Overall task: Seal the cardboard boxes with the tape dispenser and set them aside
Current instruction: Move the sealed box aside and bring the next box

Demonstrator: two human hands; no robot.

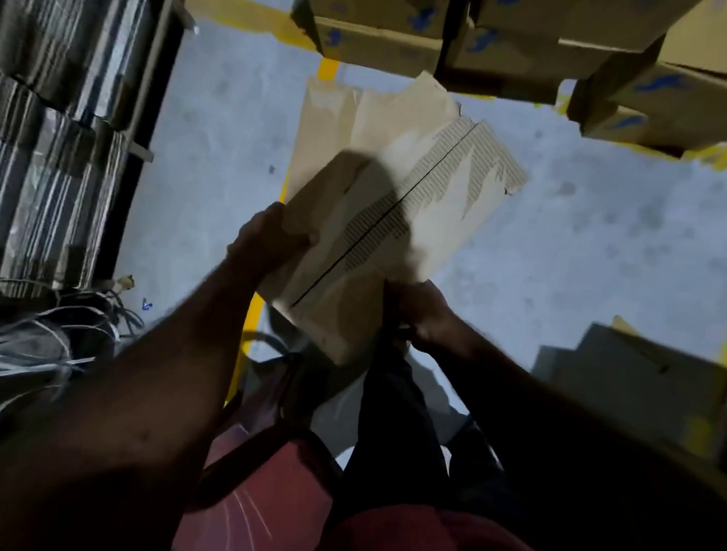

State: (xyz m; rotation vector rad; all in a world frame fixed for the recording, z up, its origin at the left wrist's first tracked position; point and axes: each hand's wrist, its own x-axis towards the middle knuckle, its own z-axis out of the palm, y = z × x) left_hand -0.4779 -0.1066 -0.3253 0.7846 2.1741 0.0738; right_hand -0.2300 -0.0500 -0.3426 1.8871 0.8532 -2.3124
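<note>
Cardboard: one box, its centre seam a dark line, held tilted above the grey floor. My left hand clasps its left edge. My right hand is at the near right corner; its grasp I cannot tell. Bare floor lies to the right. Beyond are at least four stacked boxes.

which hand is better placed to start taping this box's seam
Likely right: right hand is at the cardboard box's near end by the seam; left hand grips its side, steadying it.
</note>
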